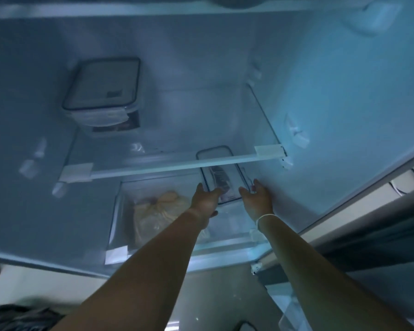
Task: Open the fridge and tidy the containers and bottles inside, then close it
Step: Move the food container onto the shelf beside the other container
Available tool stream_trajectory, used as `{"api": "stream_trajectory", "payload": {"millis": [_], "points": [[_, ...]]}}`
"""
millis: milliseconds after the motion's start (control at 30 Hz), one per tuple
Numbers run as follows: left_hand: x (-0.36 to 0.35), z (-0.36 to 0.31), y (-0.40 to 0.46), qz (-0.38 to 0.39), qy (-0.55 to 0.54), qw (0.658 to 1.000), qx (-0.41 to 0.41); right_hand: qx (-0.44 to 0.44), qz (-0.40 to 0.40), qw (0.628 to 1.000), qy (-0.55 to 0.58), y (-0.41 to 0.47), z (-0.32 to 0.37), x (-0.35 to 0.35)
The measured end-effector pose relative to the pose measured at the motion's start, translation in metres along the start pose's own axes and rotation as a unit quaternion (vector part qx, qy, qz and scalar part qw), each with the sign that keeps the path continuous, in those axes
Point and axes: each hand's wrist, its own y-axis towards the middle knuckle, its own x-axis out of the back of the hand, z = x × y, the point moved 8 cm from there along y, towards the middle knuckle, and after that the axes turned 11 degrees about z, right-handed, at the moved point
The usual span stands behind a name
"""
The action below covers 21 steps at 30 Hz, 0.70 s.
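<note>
The fridge stands open and I look down into it. A clear rectangular container (221, 177) with a dark-rimmed lid sits below the glass shelf (177, 163), partly under the shelf's white front rail. My left hand (204, 199) grips its near left side and my right hand (257, 198) grips its near right side. A stack of clear lidded containers (103, 91) rests at the back left of the glass shelf.
A tied plastic bag of food (160, 213) lies in the clear drawer (120, 211) under my left forearm. The fridge door (368, 211) hangs open on the right. The white side wall (344, 103) is close to my right hand. Floor shows below.
</note>
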Motion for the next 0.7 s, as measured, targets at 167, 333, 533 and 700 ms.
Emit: {"api": "stream_trajectory", "payload": {"millis": [167,333,533,700], "points": [[0.023,0.010,-0.004,-0.051,0.029,0.998,0.008,-0.053,0.009,0.997,0.054,-0.010,-0.020,-0.013],[0.035,0.019,-0.027,-0.036,0.046,0.998,0.021,-0.116,0.047,0.980,0.154,-0.041,-0.030,-0.025],[0.044,0.016,-0.096,-0.018,0.053,0.998,0.017,-0.145,0.090,0.960,0.221,-0.106,-0.032,-0.042],[0.054,0.017,-0.154,-0.009,0.071,0.997,0.008,-0.119,0.102,0.963,0.218,-0.164,-0.012,-0.046]]}}
